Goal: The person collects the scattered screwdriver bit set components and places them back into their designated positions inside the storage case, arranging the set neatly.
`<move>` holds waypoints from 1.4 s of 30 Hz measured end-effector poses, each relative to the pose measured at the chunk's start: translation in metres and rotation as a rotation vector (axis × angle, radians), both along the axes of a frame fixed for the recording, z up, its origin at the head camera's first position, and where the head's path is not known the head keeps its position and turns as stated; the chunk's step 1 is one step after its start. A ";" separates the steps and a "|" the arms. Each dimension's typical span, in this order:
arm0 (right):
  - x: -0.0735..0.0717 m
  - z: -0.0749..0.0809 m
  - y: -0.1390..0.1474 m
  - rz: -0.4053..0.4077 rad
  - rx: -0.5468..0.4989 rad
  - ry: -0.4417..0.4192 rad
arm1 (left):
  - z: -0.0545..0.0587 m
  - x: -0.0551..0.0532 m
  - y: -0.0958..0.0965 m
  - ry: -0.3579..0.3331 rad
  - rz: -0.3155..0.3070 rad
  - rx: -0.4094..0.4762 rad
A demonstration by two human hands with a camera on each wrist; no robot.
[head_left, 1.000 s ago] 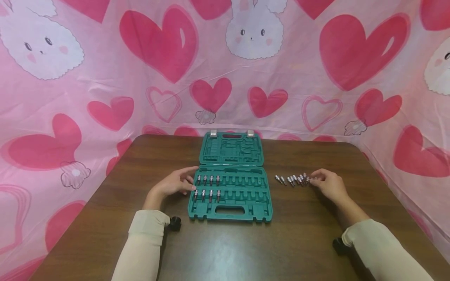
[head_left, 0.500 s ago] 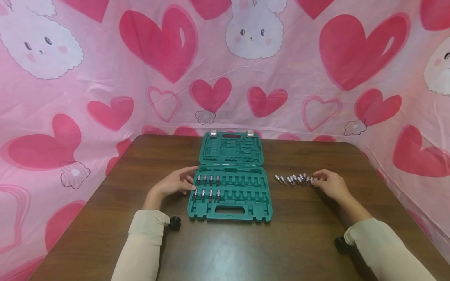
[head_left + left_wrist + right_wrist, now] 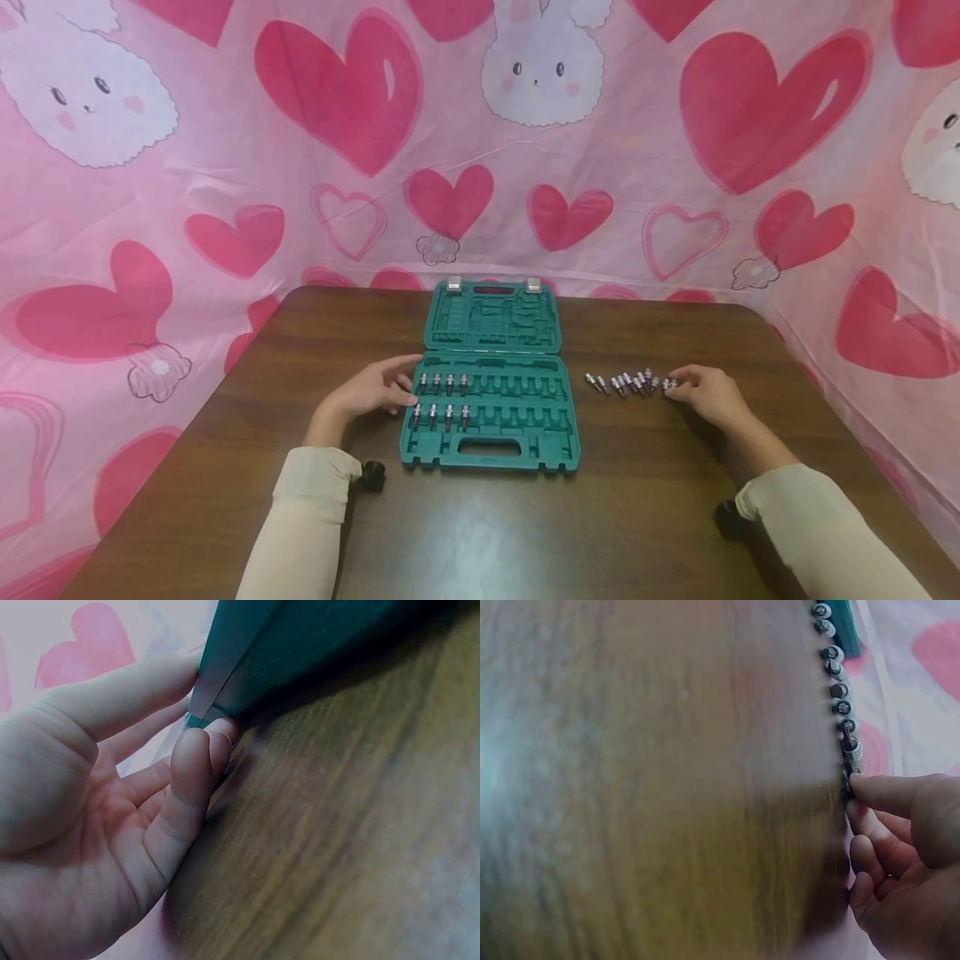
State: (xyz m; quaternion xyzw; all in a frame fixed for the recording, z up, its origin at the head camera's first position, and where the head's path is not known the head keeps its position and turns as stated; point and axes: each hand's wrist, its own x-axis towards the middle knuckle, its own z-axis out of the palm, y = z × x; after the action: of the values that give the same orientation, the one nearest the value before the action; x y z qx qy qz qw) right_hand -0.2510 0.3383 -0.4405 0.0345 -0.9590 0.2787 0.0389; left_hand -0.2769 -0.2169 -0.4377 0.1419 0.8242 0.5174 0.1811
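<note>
A green tool case (image 3: pixel 491 458) lies unfolded on the brown table, with several silver bit sockets (image 3: pixel 450 417) in two rows on the left of its near half. My left hand (image 3: pixel 373 390) touches the case's left edge; in the left wrist view its thumb (image 3: pixel 142 690) lies straight against the green side while the other fingers bend loosely near the tabletop. To the right of the case, several loose bit sockets (image 3: pixel 626 383) lie in an uneven row. At that row's right end my right hand (image 3: pixel 708 396) pinches a small bit socket (image 3: pixel 848 786) between thumb and forefinger, low over the table.
Slots (image 3: pixel 525 417) on the right of the case's near half hold nothing. The lid (image 3: pixel 492 321), with two metal latches, lies folded back toward the pink heart-patterned cloth (image 3: pixel 450 267). Dark wrist cameras (image 3: pixel 372 476) sit under both cuffs.
My right hand has shifted slightly to the right along the loose row, and the bit socket at its fingertips has come away from the others. The left hand stays at the case edge.
</note>
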 end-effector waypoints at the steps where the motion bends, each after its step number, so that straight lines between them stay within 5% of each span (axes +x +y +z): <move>1: 0.000 0.001 0.000 0.001 0.001 -0.003 | 0.000 0.000 0.000 0.000 0.000 0.000; 23: 0.006 0.000 -0.010 -0.026 -0.028 0.020 | 0.000 0.000 -0.002 -0.002 0.006 -0.008; 33: 0.005 0.001 -0.025 -0.042 -0.044 0.166 | -0.002 0.000 -0.002 -0.005 -0.010 -0.002; 42: 0.001 -0.004 -0.039 -0.046 -0.058 0.213 | -0.001 0.000 -0.001 0.004 -0.001 -0.011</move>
State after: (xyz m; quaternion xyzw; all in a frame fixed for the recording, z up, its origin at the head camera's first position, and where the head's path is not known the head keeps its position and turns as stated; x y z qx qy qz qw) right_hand -0.2504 0.2994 -0.4441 0.0409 -0.9414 0.3001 0.1481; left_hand -0.2772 -0.2183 -0.4383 0.1422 0.8272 0.5127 0.1806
